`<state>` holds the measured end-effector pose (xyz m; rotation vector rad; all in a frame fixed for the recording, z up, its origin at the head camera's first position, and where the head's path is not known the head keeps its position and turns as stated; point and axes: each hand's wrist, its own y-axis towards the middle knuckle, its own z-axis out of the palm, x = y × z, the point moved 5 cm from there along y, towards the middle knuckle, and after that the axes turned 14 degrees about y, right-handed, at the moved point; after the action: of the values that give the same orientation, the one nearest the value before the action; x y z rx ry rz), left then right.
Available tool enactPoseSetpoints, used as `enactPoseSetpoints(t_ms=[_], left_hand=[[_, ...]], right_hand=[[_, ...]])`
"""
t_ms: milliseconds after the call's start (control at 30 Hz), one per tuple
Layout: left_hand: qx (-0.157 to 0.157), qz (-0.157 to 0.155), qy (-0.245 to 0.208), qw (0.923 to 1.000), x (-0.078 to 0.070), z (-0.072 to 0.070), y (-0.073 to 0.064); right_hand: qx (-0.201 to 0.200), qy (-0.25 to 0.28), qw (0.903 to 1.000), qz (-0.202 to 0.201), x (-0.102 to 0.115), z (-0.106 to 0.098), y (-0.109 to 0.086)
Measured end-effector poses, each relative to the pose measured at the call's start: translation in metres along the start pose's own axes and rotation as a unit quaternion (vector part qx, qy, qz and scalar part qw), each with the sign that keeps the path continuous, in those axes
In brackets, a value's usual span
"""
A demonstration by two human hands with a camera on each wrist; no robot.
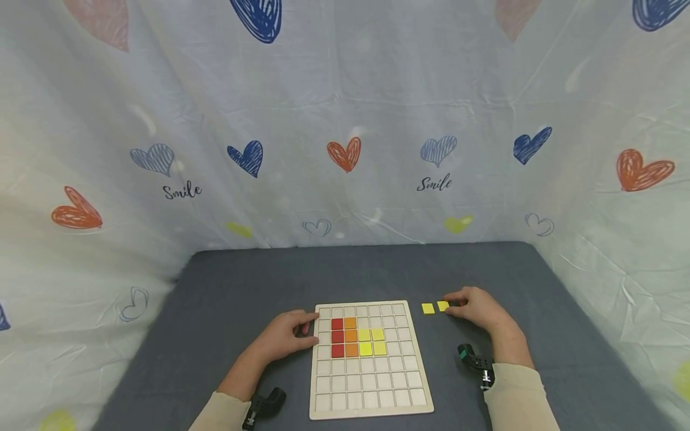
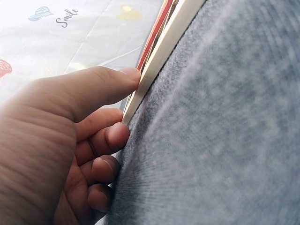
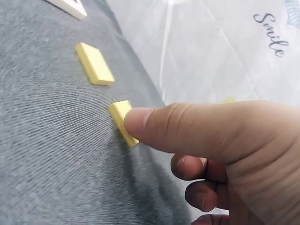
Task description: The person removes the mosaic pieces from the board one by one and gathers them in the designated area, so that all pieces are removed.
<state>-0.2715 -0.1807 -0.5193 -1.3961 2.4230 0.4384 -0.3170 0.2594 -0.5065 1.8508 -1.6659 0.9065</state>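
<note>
A pale wooden grid board (image 1: 372, 413) lies on the table, holding red tiles (image 1: 337, 336), orange tiles (image 1: 351, 336) and a square block of yellow tiles (image 1: 372, 342). My left hand (image 1: 286, 335) touches the board's left edge with thumb and index finger apart along it. The left wrist view shows the thumb (image 2: 126, 78) against the wooden rim. Right of the board, my right hand (image 1: 480, 308) pinches a loose yellow tile (image 3: 121, 117) at the table surface; its index fingertip is hidden behind the thumb in the right wrist view. A second loose yellow tile (image 1: 428, 309) lies just left of it.
The dark grey cloth-covered table (image 1: 259, 281) extends around the board. A white curtain (image 1: 345, 203) printed with hearts hangs behind and at both sides. Black wrist devices sit on the left wrist (image 1: 264, 407) and right wrist (image 1: 477, 362).
</note>
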Motion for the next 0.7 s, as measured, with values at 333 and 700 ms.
enactPoseSetpoints(t_ms=[333, 700], left_hand=[[0.000, 0.002, 0.001, 1.0000, 0.000, 0.000, 0.001], [0.005, 0.002, -0.003, 1.0000, 0.001, 0.000, 0.002]], right_hand=[[-0.021, 0.005, 0.9985, -0.050, 0.027, -0.016, -0.006], [-0.041, 0.040, 0.9903, -0.126, 0.074, -0.025, -0.022]])
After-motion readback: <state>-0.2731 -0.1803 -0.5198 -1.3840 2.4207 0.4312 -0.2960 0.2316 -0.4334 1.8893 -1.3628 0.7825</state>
